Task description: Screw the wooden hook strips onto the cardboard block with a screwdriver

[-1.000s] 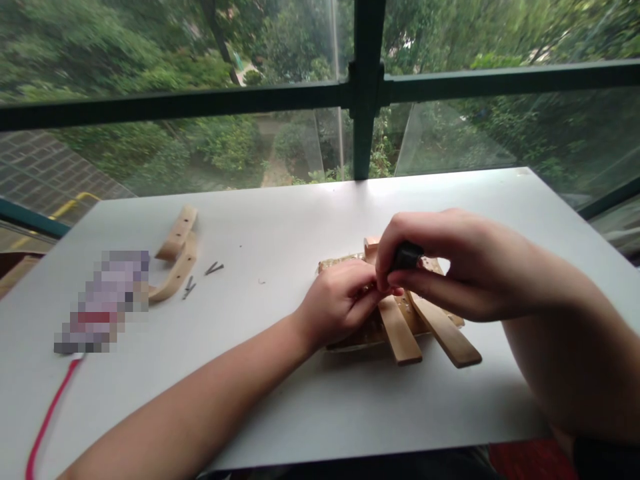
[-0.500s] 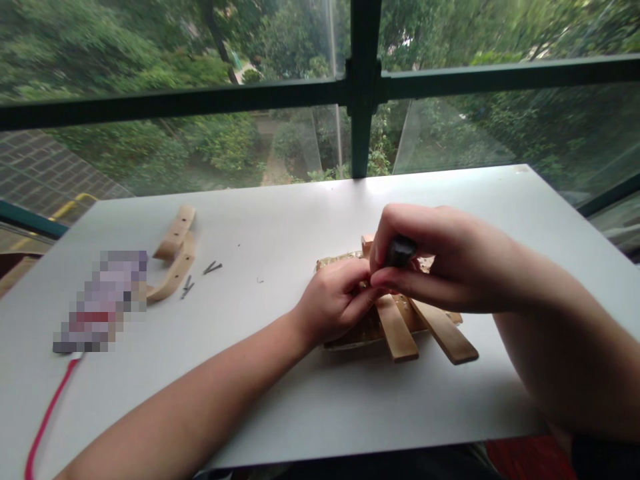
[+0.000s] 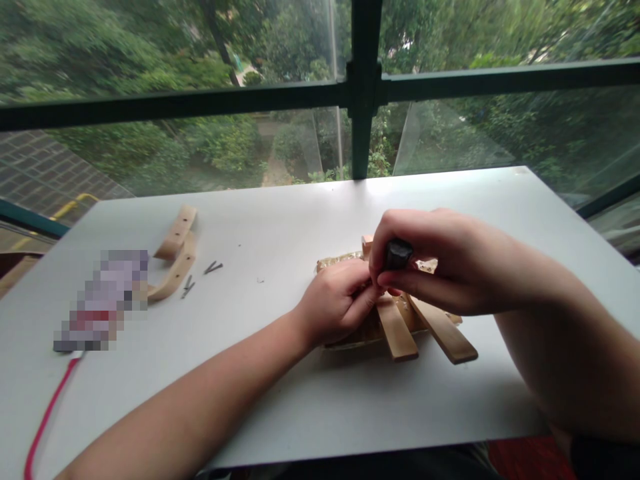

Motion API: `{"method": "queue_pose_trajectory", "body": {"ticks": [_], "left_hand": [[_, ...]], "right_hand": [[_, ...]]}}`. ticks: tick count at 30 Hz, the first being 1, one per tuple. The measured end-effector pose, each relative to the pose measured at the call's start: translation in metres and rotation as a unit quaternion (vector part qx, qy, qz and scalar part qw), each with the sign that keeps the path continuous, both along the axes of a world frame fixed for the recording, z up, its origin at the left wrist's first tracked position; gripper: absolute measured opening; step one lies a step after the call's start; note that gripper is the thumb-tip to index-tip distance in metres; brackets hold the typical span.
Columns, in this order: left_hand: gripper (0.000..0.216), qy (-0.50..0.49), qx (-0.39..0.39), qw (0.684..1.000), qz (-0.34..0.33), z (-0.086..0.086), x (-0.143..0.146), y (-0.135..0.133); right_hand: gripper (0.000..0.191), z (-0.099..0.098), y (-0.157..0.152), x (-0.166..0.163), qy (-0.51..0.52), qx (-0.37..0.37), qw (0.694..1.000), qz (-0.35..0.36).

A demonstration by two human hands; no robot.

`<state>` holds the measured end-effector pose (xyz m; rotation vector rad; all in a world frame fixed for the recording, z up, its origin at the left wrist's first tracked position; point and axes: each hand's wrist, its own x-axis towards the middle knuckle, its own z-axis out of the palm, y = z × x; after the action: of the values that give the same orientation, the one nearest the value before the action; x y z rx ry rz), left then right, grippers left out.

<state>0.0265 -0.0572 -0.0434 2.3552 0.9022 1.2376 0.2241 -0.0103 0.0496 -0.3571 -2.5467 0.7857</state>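
My right hand (image 3: 430,263) is closed around the black handle of a screwdriver (image 3: 399,255), held upright with its butt end towards me; its shaft and tip are hidden by my fingers. Close against it, my left hand (image 3: 337,300) is closed, fingertips pinched on the upper end of a flat wooden slat (image 3: 399,337). A second wooden slat (image 3: 447,331) slants beside it to the right. Both slats rest over a brown pad in clear plastic wrap (image 3: 350,339). Part of another wooden piece (image 3: 367,244) shows behind my fingers.
Two curved wooden pieces with holes (image 3: 176,247) lie at the left of the white table (image 3: 280,413). Several screws (image 3: 188,287) lie near them. A blurred-out object (image 3: 103,300) with a red cord (image 3: 47,417) is farther left. Window frames (image 3: 363,120) stand behind the table.
My right hand has shifted slightly downward and turned a little with the screwdriver. My left hand and the slats have stayed nearly in place.
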Motion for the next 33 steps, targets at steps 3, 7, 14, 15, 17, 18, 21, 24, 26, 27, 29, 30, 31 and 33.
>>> {"method": "queue_pose_trajectory", "body": {"ticks": [3, 7, 14, 15, 17, 18, 21, 24, 26, 27, 29, 30, 31, 33], "left_hand": [[0.018, 0.001, 0.001, 1.000, 0.010, -0.001, 0.000, -0.001], [0.016, -0.007, -0.034, 0.999, 0.032, -0.003, 0.000, -0.001], [0.017, -0.022, -0.050, 0.998, 0.016, 0.000, 0.001, -0.001], [0.017, -0.018, -0.056, 0.998, 0.015, 0.001, 0.001, -0.002], [0.017, -0.012, -0.056, 0.998, 0.013, 0.001, 0.001, -0.002], [0.017, -0.010, -0.051, 0.999, 0.012, 0.001, 0.000, -0.002], [0.017, -0.009, -0.036, 0.999, 0.009, 0.000, 0.000, -0.002], [0.015, -0.008, -0.023, 1.000, 0.001, 0.000, 0.001, -0.001], [0.014, -0.012, -0.024, 1.000, -0.013, 0.001, 0.001, -0.001], [0.014, -0.014, -0.027, 0.999, -0.018, 0.002, 0.002, -0.001], [0.015, -0.012, -0.033, 0.999, -0.016, 0.002, 0.002, -0.002], [0.016, -0.010, -0.034, 0.999, -0.012, 0.001, 0.002, -0.002], [0.016, -0.008, -0.035, 0.999, -0.008, 0.001, 0.002, -0.002], [0.017, -0.006, -0.041, 0.999, 0.002, -0.001, 0.001, -0.002]], "right_hand": [[0.013, -0.002, 0.000, -0.002, 0.008, 0.003, 1.000, -0.011], [0.013, -0.006, 0.001, -0.003, 0.018, -0.003, 1.000, -0.020], [0.023, 0.002, -0.004, -0.001, 0.017, -0.030, 0.999, -0.005], [0.030, 0.004, -0.006, 0.000, 0.015, -0.041, 0.999, 0.003], [0.040, 0.007, -0.007, 0.001, 0.009, -0.053, 0.998, 0.019], [0.039, 0.007, -0.007, 0.002, 0.006, -0.052, 0.998, 0.024], [0.023, 0.007, -0.005, 0.002, -0.005, -0.038, 0.999, 0.025], [0.014, 0.005, -0.001, 0.002, -0.016, -0.023, 1.000, 0.008], [0.012, 0.003, 0.000, 0.001, -0.017, -0.019, 1.000, -0.006], [0.012, 0.003, 0.001, 0.001, -0.014, -0.018, 1.000, -0.013], [0.011, 0.001, 0.001, 0.002, -0.008, -0.017, 1.000, -0.024], [0.010, 0.000, 0.001, 0.002, -0.005, -0.016, 0.999, -0.027], [0.010, 0.000, 0.001, 0.002, -0.004, -0.015, 0.999, -0.031], [0.009, -0.002, 0.001, 0.001, 0.000, -0.012, 0.999, -0.037]]}}
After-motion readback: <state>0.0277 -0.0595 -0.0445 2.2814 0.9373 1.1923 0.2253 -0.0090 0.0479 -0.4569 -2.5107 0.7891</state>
